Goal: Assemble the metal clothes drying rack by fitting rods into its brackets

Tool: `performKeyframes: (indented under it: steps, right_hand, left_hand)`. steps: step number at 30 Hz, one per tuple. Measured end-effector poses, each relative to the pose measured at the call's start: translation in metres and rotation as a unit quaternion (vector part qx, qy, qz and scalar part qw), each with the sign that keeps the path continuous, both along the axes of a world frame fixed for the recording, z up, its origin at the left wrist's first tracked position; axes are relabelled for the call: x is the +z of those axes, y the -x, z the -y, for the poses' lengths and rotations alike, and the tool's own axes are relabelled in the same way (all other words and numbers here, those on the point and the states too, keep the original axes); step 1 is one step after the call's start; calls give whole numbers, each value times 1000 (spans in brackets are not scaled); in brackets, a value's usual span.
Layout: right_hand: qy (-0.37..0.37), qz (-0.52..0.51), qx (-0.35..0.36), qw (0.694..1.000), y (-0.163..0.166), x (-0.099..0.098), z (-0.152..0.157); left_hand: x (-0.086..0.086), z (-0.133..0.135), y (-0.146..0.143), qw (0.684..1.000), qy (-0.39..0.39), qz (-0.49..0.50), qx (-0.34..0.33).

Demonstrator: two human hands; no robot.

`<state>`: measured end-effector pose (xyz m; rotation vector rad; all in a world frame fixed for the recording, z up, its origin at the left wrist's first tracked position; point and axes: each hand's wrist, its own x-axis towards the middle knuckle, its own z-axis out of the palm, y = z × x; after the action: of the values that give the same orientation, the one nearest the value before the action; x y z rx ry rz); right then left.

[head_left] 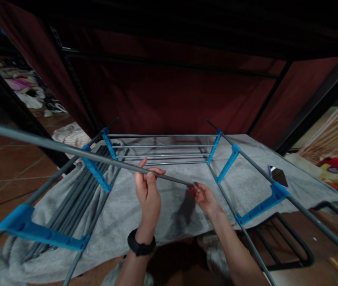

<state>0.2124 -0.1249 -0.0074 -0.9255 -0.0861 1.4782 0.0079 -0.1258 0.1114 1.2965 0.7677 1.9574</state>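
A long grey metal rod (76, 151) runs slantwise from the left edge toward the middle of the view. My left hand (147, 194), with a black band on the wrist, grips it between thumb and fingers. At the rod's near end, my right hand (201, 196) pinches the tip with its fingertips. Below and around my hands stands a partly built rack of grey tubes with blue plastic brackets (97, 174). Several thin crossbars (163, 147) join its two sides at the far end. The rod passes above the left side of this frame.
Several loose grey rods (76, 194) lie in a bundle on the left of the grey blanket (183, 210). A phone (278, 176) rests on the right. Dark red cloth (174, 95) hangs behind black metal posts. A black metal frame (294, 242) is on the floor at lower right.
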Motion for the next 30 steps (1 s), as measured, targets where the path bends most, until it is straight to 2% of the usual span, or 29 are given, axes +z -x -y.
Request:
performKeyframes:
  steps: [6, 11, 14, 17, 25, 30]
  right_hand:
    - [-21, 70, 39, 997, 5, -11, 1]
    - [-12, 109, 39, 993, 5, -18, 1]
    - [-19, 114, 37, 993, 0, -19, 0]
    - [-9, 114, 45, 992, -5, -20, -2]
    - [4, 108, 36, 993, -3, -13, -5]
    - [-3, 101, 29, 994, -5, -12, -5]
  left_hand:
    - [28, 3, 19, 998, -58, 23, 27]
    - [29, 6, 29, 995, -40, -68, 60]
    - [22, 5, 31, 978, -55, -183, 79]
    - [13, 1, 31, 952, -81, -289, 65]
    - [-25, -22, 34, 892, -63, -445, 52]
    - [-47, -29, 42, 861, -47, -503, 57]
